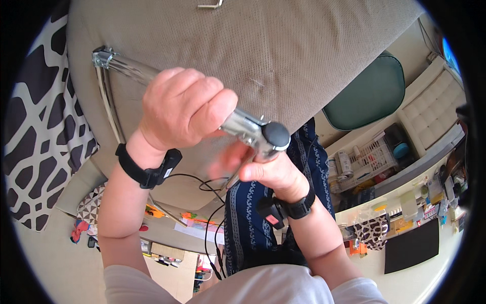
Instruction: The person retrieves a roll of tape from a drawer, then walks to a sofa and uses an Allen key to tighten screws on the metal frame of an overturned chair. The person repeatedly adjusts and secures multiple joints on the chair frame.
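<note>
My left hand (185, 109) is closed in a fist round the top tube of a chrome metal tube frame (131, 70), held up over a beige cushioned surface. Its near right corner ends in a round black cap (276, 134), and a metal joint sits under that. Just below this corner is my right hand (276, 175), its thumb beside the joint and a lower tube. The right fingers are smeared by motion, so their grip is unclear. At the far left corner is another joint, from which a thin bent chrome leg (107, 101) runs down.
A small bent metal piece (210, 6) lies on the beige upholstery (283, 55) at the far edge. To the right stand a dark green padded seat (367, 93) and a white basket (372, 164) of items. Black cables (206, 233) hang beside my legs. Patterned fabric (43, 121) is at left.
</note>
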Motion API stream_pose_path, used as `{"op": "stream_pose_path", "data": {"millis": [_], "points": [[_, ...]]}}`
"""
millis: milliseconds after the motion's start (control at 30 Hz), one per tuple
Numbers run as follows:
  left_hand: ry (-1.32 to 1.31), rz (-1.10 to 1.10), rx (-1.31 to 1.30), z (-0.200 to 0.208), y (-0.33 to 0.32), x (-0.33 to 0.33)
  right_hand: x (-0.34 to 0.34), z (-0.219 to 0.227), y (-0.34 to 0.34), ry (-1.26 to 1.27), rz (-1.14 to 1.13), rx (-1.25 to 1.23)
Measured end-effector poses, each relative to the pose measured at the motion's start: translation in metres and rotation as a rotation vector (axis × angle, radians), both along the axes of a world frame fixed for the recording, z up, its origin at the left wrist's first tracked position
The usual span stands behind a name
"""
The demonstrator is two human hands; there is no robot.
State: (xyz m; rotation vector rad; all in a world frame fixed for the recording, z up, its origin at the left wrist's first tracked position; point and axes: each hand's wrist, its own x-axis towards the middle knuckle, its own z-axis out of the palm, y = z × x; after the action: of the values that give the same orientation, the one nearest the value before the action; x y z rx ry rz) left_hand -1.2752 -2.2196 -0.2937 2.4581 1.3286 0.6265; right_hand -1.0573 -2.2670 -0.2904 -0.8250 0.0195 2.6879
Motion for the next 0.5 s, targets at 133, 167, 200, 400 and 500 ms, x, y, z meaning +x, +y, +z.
{"op": "stream_pose_path", "data": {"millis": [133,167,200,400,500], "points": [[0.037,-0.033,-0.023,0.006,-0.003,-0.008,-0.012,0.021,-0.004,-0.269,0.085,0.102],[0.048,-0.031,-0.020,0.006,-0.004,-0.009,-0.017,0.031,-0.007,-0.395,0.063,0.105],[0.053,-0.028,-0.011,0.007,-0.006,-0.010,-0.021,0.034,-0.009,-0.468,0.081,0.173],[0.081,0.042,-0.043,-0.001,-0.006,0.001,-0.047,0.033,-0.015,-0.981,-0.021,0.220],[0.123,0.020,-0.079,-0.005,-0.001,0.005,-0.051,0.027,-0.014,-1.068,-0.092,0.120]]}}
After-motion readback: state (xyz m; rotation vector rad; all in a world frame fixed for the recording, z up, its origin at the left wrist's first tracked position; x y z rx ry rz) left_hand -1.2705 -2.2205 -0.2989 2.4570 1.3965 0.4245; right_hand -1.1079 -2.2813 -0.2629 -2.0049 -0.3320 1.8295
